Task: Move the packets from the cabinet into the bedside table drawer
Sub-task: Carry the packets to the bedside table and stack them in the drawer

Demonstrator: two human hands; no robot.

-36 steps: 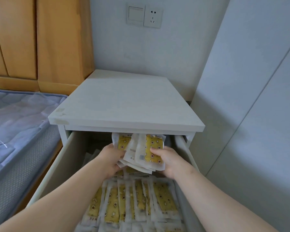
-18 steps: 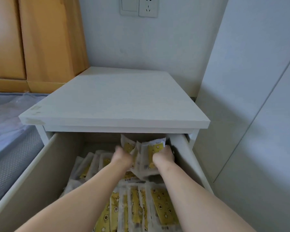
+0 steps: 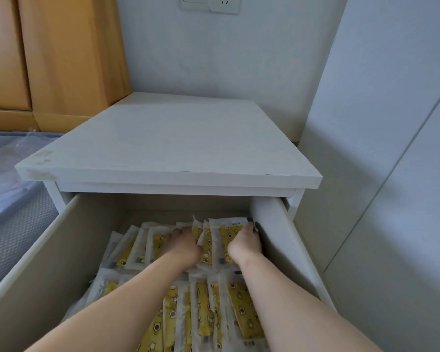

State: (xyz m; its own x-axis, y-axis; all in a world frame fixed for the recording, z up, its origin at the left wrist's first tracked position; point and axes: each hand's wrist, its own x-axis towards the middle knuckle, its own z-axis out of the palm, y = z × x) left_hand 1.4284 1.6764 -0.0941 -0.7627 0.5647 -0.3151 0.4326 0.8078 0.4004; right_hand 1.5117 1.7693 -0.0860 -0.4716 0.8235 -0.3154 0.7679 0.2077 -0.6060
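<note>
Tabletop (image 3: 178, 146) overhangs drawer (image 3: 272, 240) rear; front open.

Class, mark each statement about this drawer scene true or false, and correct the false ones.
1. The drawer is pulled open. True.
2. The left hand and right hand both hold a bundle of packets. True.
3. The bundle is at the drawer's front left corner. False: it is at the back, beside the right wall.
4. The rows of packets laid in the drawer are blue. False: they are yellow and white.
5. A wall socket sits above the bedside table. True.
</note>
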